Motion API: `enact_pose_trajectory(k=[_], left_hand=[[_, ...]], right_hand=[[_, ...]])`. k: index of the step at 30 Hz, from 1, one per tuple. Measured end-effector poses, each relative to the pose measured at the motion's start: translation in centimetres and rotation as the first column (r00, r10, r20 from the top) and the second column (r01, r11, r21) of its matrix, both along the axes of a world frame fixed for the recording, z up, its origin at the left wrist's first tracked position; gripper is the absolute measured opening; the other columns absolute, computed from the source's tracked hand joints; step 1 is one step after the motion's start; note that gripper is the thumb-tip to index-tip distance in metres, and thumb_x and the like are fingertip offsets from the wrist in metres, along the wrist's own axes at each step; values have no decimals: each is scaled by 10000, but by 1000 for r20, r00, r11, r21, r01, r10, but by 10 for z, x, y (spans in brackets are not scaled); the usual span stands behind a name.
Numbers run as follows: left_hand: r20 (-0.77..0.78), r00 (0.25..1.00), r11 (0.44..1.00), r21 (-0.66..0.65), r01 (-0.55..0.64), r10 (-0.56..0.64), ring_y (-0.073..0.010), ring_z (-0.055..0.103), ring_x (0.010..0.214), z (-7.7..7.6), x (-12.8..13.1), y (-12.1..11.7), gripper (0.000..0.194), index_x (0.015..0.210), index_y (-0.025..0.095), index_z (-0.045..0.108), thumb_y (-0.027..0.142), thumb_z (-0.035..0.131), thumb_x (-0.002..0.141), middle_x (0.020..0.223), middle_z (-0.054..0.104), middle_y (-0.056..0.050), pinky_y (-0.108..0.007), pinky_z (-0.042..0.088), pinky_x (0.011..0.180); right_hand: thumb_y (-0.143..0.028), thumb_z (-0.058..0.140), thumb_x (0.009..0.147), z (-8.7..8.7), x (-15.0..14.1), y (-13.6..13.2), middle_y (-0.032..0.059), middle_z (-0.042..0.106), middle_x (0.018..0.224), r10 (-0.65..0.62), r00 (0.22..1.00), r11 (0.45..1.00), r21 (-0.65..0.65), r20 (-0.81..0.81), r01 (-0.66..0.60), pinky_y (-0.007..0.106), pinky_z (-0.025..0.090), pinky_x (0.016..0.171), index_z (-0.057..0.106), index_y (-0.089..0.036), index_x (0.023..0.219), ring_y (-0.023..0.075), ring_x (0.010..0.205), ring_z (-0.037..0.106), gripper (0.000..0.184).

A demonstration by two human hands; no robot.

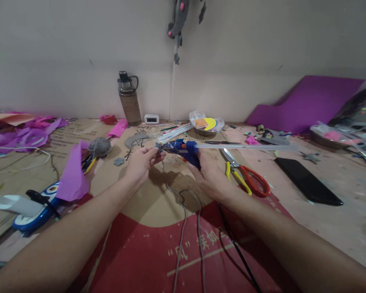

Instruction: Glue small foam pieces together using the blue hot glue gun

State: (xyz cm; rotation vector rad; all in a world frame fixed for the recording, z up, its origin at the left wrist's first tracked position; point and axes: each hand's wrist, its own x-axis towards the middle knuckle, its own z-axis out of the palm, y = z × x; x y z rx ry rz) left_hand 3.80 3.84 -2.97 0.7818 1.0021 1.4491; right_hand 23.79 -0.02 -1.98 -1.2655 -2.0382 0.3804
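Observation:
My right hand (pixel 212 175) is wrapped round the handle of a blue hot glue gun (pixel 187 150), its nozzle pointing left. A long clear glue stick (pixel 247 147) sticks out of its back end. At the nozzle tip, my left hand (pixel 140 162) pinches a small grey piece (pixel 159 145), partly hidden by the fingers. Grey yarn (pixel 183 211) hangs from this hand and runs down over the cardboard (pixel 140 252). A grey felt crescent (pixel 136 140) and a small grey flower-like cutout (pixel 118 161) lie just beyond my left hand.
Red-handled scissors (pixel 256 181), yellow-handled pliers (pixel 242 183) and a black phone (pixel 308 181) lie to the right. A water bottle (pixel 130 106) and small clock (pixel 151 119) stand behind. On the left are a yarn ball (pixel 99 146), purple paper (pixel 75 175) and a blue power strip (pixel 38 215).

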Motion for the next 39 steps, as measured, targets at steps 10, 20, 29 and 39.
enact_pose_trajectory(k=[10,20,29,39], left_hand=[[-10,1000,1000,-22,8,-8,-138,681,604,1,0,-1,179,616,108,582,74,659,773,576,612,-20,-276,580,711],[-38,999,1000,-20,0,-1,-117,675,622,-1,-9,3,95,711,129,604,141,687,756,628,645,-25,-201,530,611],[-321,943,991,130,-45,85,-44,409,448,-8,-14,5,127,713,159,649,260,725,705,586,542,43,-177,293,434],[-566,788,944,326,-59,244,-128,553,666,4,-9,-6,56,746,171,681,187,697,695,711,643,-2,-216,405,650]], right_hand=[[-264,451,879,3,-1,-2,156,628,1182,11,999,1000,-28,-34,-12,487,448,978,490,-179,1234,306,1140,577,367],[-338,538,800,-15,12,28,3,603,728,-129,922,943,-332,-365,1,299,484,527,509,-205,1046,168,603,574,281],[-293,512,828,-15,21,62,54,582,668,-281,960,841,-484,-8,242,331,469,568,501,-194,807,196,603,580,102],[-351,631,766,6,-62,20,67,588,997,-18,885,957,-263,-466,-119,374,484,849,379,-224,966,194,933,597,345]])
